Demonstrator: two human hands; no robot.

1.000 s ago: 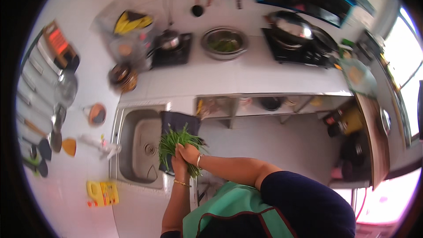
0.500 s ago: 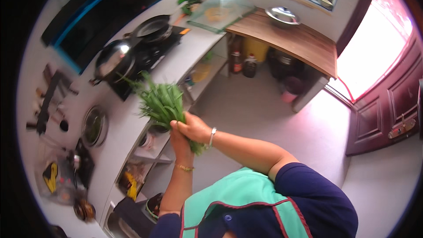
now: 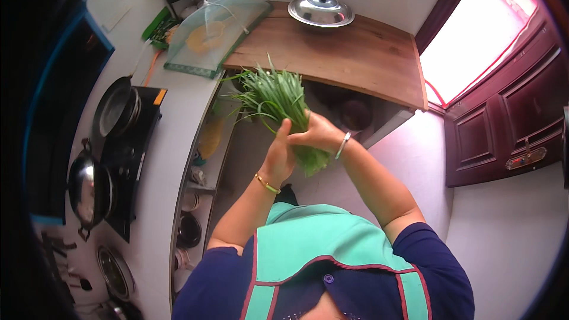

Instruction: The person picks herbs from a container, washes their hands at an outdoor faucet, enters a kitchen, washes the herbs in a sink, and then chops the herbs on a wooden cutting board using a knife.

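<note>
We have the long-leaved greens point(image 3: 274, 96) gathered in one bunch, held in the air, not laid on the far wooden bench point(image 3: 370, 62). Our left hand point(image 3: 280, 153) and right hand point(image 3: 320, 133) grip its middle; leaves fan far-left beyond the fingers point(image 3: 299, 138), the other end hanging near-right.

Before the table point(image 3: 361, 62) are greens point(image 3: 275, 96); under it, seemingly a bucket point(image 3: 357, 115).

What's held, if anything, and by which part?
A bunch of long green leaves, in the left hand and right hand, held between its middle and the end nearer the person.
</note>
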